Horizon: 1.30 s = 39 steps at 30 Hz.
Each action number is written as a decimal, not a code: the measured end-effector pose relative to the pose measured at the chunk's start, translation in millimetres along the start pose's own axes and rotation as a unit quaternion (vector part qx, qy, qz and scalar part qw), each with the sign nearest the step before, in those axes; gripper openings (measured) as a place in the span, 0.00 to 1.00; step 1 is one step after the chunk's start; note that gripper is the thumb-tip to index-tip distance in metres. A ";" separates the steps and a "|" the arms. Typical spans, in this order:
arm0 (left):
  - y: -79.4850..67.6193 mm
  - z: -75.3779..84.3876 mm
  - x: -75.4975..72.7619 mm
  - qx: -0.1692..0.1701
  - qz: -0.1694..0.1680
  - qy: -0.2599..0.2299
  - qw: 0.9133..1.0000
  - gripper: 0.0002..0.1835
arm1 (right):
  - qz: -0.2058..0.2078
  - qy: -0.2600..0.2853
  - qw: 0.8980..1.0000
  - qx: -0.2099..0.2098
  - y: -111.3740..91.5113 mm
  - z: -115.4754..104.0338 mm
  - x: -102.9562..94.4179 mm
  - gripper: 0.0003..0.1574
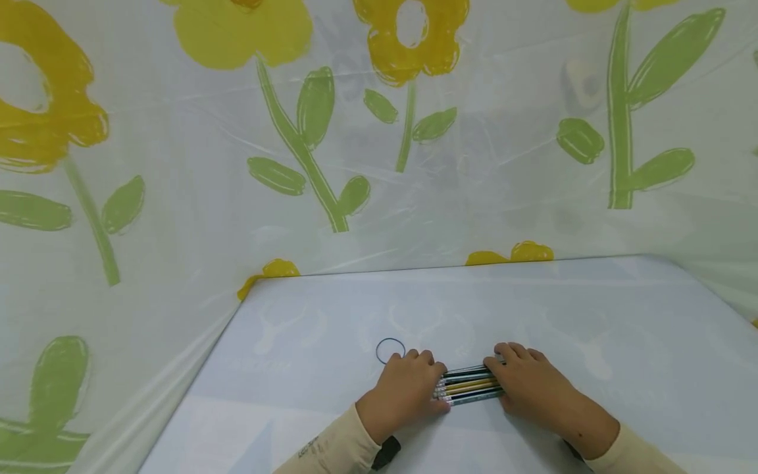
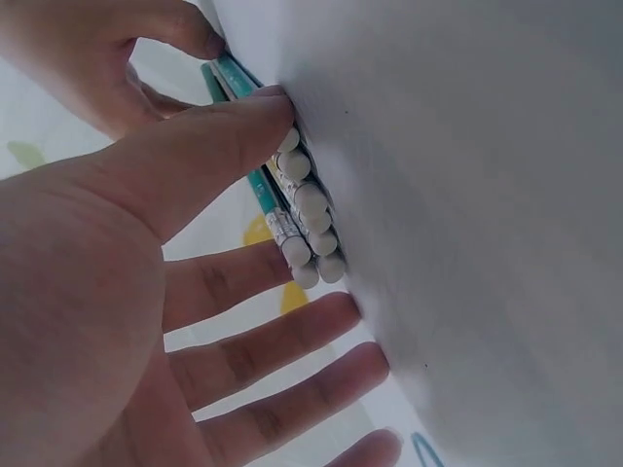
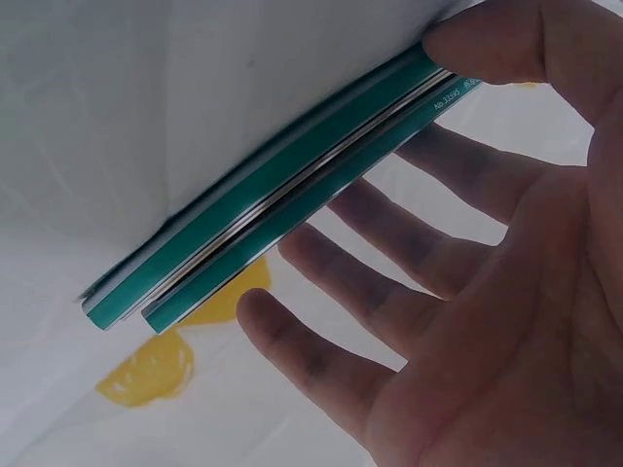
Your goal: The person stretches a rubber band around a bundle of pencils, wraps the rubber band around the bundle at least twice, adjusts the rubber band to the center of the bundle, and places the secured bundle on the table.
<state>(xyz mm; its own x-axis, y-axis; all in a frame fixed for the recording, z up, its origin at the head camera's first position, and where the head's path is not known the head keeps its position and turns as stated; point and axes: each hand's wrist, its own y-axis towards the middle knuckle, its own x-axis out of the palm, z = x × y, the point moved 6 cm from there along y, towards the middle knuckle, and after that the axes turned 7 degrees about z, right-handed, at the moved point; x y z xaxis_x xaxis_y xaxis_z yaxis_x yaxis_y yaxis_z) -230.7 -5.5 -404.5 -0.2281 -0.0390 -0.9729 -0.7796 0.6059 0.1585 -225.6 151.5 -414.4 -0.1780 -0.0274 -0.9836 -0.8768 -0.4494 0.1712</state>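
A bundle of pencils (image 1: 472, 386), mostly dark green with a yellow one among them, lies on the white table between both hands. My left hand (image 1: 404, 390) grips the eraser end, its thumb on one side and fingers on the other. White erasers (image 2: 311, 201) show below the thumb in the left wrist view. At the other end, my right hand (image 1: 530, 388) holds the bundle between thumb and fingers. Green barrels (image 3: 292, 161) run past that hand in the right wrist view. Beyond the left fingers lies a thin blue rubber band (image 1: 377, 351).
The white tabletop (image 1: 284, 382) stretches around both hands. A pale curtain (image 1: 195, 197) printed with yellow flowers and green stems hangs behind and to the left of the table. Something black (image 1: 386, 453) shows at the left wrist.
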 end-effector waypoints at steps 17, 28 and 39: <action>-2.6 4.2 -1.1 0.006 0.028 0.014 0.999 0.25 | 0.014 0.018 1.000 -0.003 -2.5 -3.1 -4.0 0.28; -2.6 6.0 -2.2 0.013 0.042 0.026 0.999 0.24 | 0.016 -0.015 1.000 0.004 -1.6 -6.2 -5.3 0.28; -2.1 8.4 -4.8 0.019 0.048 0.021 0.998 0.23 | 0.007 -0.007 1.000 0.010 -0.6 -6.3 -4.1 0.29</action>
<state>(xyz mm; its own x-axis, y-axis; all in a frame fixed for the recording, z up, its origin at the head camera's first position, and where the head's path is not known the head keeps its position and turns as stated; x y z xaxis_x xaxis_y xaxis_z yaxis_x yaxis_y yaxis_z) -223.1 0.2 -401.5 -0.3255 -0.0116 -0.9455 -0.7299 0.6387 0.2435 -221.5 146.2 -410.8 -0.1971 -0.0203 -0.9802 -0.8827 -0.4314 0.1864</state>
